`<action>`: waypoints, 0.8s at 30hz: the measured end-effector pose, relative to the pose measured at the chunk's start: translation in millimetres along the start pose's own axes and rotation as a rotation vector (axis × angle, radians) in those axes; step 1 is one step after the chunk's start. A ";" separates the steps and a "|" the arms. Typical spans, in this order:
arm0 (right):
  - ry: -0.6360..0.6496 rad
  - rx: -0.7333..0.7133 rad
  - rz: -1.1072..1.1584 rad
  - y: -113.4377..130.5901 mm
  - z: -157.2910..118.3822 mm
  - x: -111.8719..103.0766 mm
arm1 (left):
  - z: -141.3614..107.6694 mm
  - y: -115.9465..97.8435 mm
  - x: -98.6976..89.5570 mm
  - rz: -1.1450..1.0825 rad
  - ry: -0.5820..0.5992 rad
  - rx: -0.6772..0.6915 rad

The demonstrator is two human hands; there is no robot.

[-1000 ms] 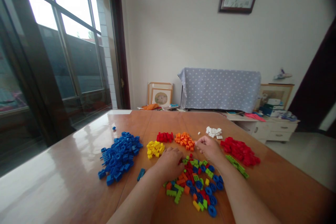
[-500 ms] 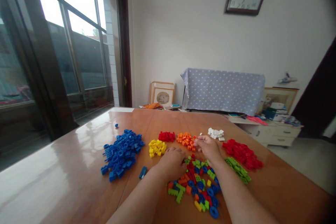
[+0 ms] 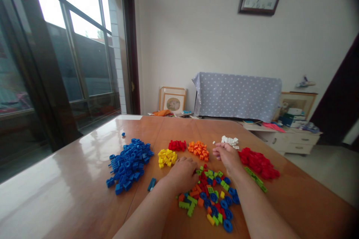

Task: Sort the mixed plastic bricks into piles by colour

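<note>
My left hand rests palm down at the left edge of a mixed pile of toy building bricks. Its fingers curl under, so their tips and anything in them are hidden. My right hand is over the table between the orange bricks and the red bricks, just in front of the white bricks. Its fingers point left, slightly apart, with no brick visible in them. Yellow bricks lie just beyond my left hand. Green bricks lie right of my right forearm.
A large blue brick heap spreads over the table's left side, with a single blue piece behind it. Small red bricks sit between yellow and orange. A dark blue piece lies by my left forearm.
My right hand has moved right, away from the orange pile, and its forearm now covers part of the green bricks. My left hand stays nearly still.
</note>
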State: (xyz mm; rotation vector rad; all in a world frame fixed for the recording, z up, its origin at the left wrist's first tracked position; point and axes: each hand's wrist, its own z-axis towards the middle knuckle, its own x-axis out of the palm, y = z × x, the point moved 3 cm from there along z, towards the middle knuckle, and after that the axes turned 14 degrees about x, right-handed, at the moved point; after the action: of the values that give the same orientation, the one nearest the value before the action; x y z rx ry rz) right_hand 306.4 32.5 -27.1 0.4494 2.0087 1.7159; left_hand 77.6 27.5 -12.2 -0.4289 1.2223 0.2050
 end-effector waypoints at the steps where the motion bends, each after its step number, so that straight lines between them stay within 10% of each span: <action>1: 0.019 0.004 -0.029 2.1 -2.6 -0.5 | 0.0 -0.1 -0.5 -0.001 0.002 0.001; 24: 0.615 -0.038 -0.665 15.7 -72.6 11.7 | 1.8 7.6 -11.4 -0.308 -0.078 -0.106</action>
State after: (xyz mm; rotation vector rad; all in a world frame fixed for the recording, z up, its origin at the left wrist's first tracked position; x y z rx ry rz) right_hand 256.8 -19.3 -4.7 -0.7781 2.1479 1.5400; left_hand 72.5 35.9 -2.6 -0.6880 1.0565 0.0221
